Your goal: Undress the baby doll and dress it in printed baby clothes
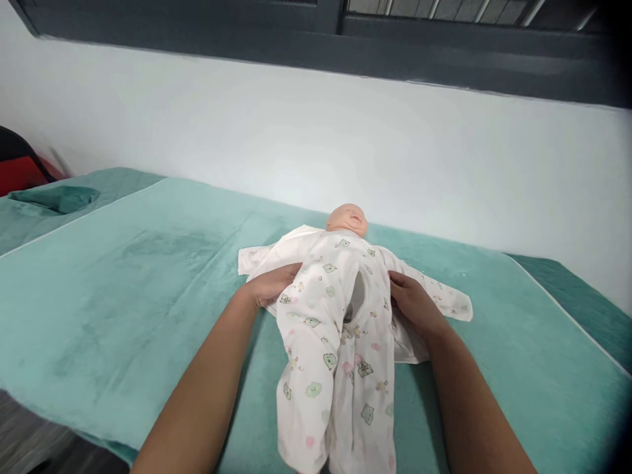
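Baby doll (347,219): on its back on a teal cover (148,289), near the middle of the view, head toward the white wall (276,131), legs toward the person. White printed trousers (309,368) lie over the front of the body, with an oval opening between the legs; the prints include green animal faces and pink spots. The right-hand trouser leg runs out at the lower edge of the view. A white printed top (409,343) shows at both sides, its sleeves spread outward, one to each side. Where trousers and top meet near the chest—boundary hard to make out.

Left hand (274,284): at the left edge of the trousers, about hip height, fingers directed inward, fingertips partly hidden by cloth. Right hand (412,299): at the opposite edge, roughly level, fingers bent against the trouser side. Hands well apart, doll between them. Whether either hand pinches the fabric or only rests against it—cannot tell.

Surroundings: dark window frame (247,39) above the wall; red and black object (22,172) at the far left; dark floor (29,434) at lower left.
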`<state>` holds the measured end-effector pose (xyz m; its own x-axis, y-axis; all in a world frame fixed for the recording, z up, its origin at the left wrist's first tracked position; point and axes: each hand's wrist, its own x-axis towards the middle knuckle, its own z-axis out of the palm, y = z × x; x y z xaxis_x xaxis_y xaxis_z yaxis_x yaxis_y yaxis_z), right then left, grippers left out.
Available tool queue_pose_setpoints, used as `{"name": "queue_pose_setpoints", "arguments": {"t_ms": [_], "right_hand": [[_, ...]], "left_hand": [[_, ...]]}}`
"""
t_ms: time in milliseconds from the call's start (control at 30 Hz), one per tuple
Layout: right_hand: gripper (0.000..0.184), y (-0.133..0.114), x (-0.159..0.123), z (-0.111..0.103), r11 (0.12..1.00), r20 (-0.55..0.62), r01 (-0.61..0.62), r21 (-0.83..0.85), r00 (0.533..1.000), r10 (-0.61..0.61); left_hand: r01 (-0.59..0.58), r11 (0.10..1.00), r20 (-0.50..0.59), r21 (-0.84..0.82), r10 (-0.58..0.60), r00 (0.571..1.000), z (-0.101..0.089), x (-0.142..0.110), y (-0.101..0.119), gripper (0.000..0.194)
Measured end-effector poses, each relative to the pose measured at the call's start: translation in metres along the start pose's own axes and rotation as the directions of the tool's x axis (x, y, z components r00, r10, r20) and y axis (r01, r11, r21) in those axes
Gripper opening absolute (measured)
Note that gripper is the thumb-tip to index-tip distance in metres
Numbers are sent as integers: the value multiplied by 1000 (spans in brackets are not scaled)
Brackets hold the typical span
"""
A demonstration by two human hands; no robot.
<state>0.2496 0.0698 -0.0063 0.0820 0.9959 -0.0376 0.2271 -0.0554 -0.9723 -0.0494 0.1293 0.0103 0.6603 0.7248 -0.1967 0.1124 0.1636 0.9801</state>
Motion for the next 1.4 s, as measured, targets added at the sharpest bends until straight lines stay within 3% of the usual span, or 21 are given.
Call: {"name": "queue_pose_setpoints", "arguments": {"t_ms": [267,533,700,967,1133,1400], "right_hand": [[35,-15,-7,8,959,11,-79,272,997,79],[16,-19,-12,9,959,8,-140,245,990,142],[14,-12,-9,8,951,15,-164,263,986,166],[19,-3,-10,5,938,67,-182,294,983,170],[18,4,-12,3,931,98,-233,281,972,213],[29,0,-19,0,906,156,-197,374,977,148]], "left_hand": [[-79,981,-113,-177,59,992,9,3,-9,42],[-32,942,-55,-333,14,998,12,11,-21,31],[14,916,-56,-400,-40,998,16,10,-20,38],[27,926,-115,-377,-76,990,28,2,-7,34],[59,909,-77,-413,-99,992,26,2,-10,34],[31,932,-98,-362,-72,993,23,6,-16,36]]}}
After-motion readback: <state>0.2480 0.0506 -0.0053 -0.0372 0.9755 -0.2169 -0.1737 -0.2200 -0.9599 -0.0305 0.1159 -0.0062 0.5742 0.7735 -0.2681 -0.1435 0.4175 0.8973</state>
